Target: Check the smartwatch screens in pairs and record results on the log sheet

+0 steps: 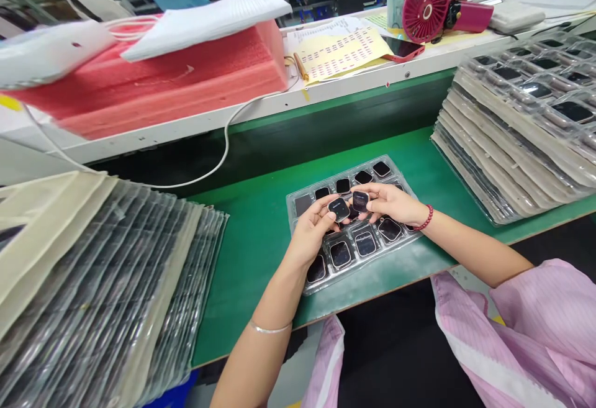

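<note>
Watch faces (339,210) in both hands, tray (302,205) of faces beneath

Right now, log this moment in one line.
left hand: holds square dark screen | right hand: holds another screen | below both: clear tray of screens | left side: tray stack | right side: another stack

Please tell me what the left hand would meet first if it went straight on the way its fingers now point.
Most likely the dark-faced smartwatch-like piece in the right hand, just beyond the rounded-square piece that the left hand holds, though one view leaves their depth unclear.
</note>
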{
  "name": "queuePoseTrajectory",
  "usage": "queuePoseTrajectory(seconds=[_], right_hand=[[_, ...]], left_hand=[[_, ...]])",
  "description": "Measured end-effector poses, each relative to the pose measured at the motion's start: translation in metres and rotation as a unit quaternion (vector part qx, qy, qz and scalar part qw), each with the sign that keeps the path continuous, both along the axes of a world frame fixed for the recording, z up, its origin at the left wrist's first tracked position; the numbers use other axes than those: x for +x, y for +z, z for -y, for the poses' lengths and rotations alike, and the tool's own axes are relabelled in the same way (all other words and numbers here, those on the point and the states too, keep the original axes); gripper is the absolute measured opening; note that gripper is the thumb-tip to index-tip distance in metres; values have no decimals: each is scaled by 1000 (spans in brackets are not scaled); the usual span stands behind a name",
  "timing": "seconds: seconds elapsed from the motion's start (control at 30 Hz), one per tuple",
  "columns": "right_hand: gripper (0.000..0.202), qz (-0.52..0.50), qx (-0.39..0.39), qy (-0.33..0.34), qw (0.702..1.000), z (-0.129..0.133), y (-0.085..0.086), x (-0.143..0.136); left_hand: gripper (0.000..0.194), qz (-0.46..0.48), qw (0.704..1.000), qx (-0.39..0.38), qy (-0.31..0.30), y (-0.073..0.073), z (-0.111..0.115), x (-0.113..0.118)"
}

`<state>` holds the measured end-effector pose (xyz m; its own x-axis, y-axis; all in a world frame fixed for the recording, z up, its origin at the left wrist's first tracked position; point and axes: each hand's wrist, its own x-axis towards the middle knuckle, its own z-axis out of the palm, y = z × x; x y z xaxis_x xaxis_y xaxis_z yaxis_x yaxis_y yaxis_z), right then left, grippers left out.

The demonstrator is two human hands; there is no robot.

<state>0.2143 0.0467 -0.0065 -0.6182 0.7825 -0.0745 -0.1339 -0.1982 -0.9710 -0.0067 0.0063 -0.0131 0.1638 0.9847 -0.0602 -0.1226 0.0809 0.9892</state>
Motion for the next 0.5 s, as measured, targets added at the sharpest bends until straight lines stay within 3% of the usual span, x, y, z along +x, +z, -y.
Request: queuePoseTrajectory(seconds=[0.23, 0.4, 0.5], right_hand=[[43, 40, 65, -7, 997, 4, -1, -2], [52, 49, 69, -3, 996, 4, -1, -3], [50, 60, 78, -5, 995, 10, 2, -4]], left_hand=[[40, -48, 998, 2, 33, 5, 2, 2], [53, -34, 999, 12, 23, 0, 0, 3], [50, -107, 992, 47, 48, 4, 1, 5]])
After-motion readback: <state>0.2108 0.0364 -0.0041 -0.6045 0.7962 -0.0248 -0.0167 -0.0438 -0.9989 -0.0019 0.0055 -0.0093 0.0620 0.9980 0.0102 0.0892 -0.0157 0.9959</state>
